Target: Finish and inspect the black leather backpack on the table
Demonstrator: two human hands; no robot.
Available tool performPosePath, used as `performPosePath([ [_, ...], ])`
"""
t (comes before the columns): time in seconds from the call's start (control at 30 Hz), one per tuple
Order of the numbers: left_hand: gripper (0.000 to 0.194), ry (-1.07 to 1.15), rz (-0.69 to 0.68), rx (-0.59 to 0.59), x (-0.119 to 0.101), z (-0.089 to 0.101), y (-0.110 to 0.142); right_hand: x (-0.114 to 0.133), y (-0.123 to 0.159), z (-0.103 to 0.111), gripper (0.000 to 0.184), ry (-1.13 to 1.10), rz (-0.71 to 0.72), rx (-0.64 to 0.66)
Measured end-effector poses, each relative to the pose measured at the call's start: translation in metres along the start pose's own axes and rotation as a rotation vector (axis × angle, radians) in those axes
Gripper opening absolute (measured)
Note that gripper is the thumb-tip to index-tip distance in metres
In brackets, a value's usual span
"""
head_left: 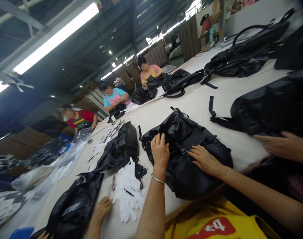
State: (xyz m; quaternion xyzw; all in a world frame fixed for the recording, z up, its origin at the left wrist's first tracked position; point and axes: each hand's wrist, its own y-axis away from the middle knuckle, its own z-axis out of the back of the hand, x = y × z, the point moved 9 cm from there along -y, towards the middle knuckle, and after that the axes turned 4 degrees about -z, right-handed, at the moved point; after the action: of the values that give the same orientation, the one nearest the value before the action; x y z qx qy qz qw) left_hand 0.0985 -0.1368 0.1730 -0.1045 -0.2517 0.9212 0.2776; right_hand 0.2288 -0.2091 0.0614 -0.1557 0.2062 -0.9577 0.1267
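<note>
One black backpack at the near middle of the desk, under our left hand and right hand.
Our right grip is wide, fingers laid flat; our left fingers hide part of the fabric, so we cannot tell whether they pinch it. Left of it, white gloves partly cover a dark bundle we cannot make out. Right, a co-worker's hand meets another bag, cut off by the frame.
</note>
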Motion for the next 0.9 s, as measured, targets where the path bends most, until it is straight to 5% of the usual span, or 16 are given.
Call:
performPosePath([
  [0.17, 0.014, -0.267, 0.093, 0.247, 0.026, -0.007, 0.024, 0.013, -0.007, 0.01, 0.03, -0.083, -0.005, -0.03],
  [0.4, 0.029, -0.309, 0.087, 0.115, 0.05, -0.007, 0.008, 0.045, -0.02, 0.006, 0.026, -0.115, 0.032, -0.014],
  [0.53, 0.052, -0.283, 0.36, 0.014, 0.093, 0.027, 0.01, 0.0, -0.006, 0.032, 0.027, -0.021, -0.132, -0.147],
  [0.67, 0.046, -0.056, 0.41, -0.174, 0.082, 0.059, 0.038, -0.071, 0.031, 0.057, 0.037, 0.063, -0.398, -0.237],
  [0.73, 0.037, 0.173, 0.422, -0.064, 0.064, 0.041, 0.062, -0.098, 0.049, 0.054, 0.042, -0.008, -0.502, -0.202],
  [0.83, 0.03, 0.598, 0.509, 0.253, 0.03, -0.015, 0.114, -0.127, 0.071, 0.041, 0.046, -0.232, -0.679, -0.164],
  [0.9, 0.032, 0.844, 0.595, 0.343, 0.012, -0.043, 0.15, -0.14, 0.08, 0.031, 0.045, -0.398, -0.774, -0.153],
])
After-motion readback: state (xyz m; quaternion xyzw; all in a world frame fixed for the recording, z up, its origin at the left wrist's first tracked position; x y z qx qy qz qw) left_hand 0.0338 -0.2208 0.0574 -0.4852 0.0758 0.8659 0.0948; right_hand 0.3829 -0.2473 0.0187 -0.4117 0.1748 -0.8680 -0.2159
